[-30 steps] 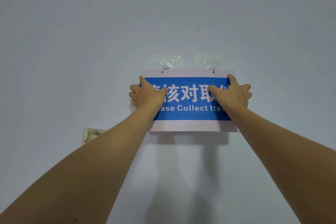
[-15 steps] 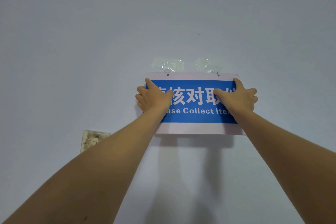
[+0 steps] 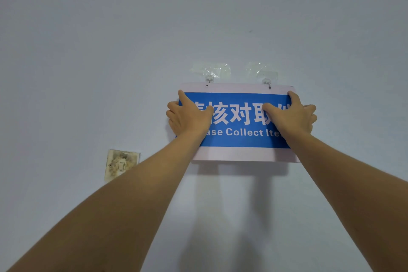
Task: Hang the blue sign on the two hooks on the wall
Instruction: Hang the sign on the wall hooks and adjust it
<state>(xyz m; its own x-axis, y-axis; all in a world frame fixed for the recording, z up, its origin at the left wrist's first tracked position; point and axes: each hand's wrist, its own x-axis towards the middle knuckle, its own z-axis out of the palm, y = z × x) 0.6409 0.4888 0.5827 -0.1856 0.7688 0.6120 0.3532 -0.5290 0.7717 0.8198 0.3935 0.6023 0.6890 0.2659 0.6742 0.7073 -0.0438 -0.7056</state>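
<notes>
Arms both extended forward and upward toward a pale wall (image 3: 110,40), bare forearms entering from the lower corners. Left hand (image 3: 188,117) grips the left edge of the blue sign (image 3: 238,139): thumb lies across the blue face pointing inward, index finger points up along the sign's front near the edge, remaining fingers curl around the edge toward the back. Right hand (image 3: 291,116) mirrors this on the right edge: thumb across the face, index finger raised along the front, other fingers wrapped past the edge. Both hands are closed onto the sign.

Sign is held flat against the wall, roughly level, right side marginally lower. It is a blue panel with pale bands above and below. Two small holes sit in the top band. Left hook (image 3: 209,79) and right hook (image 3: 266,81), clear adhesive types stuck to the wall, sit right at the top edge above the holes; cannot tell whether either hook passes through its hole.

Legible white text: Chinese characters "核对取" in the centre, outer characters covered by hands. Below: "ase Collect Ite", ends hidden.

Stained wall switch plate (image 3: 121,164) sits lower left, apart from the sign.
</notes>
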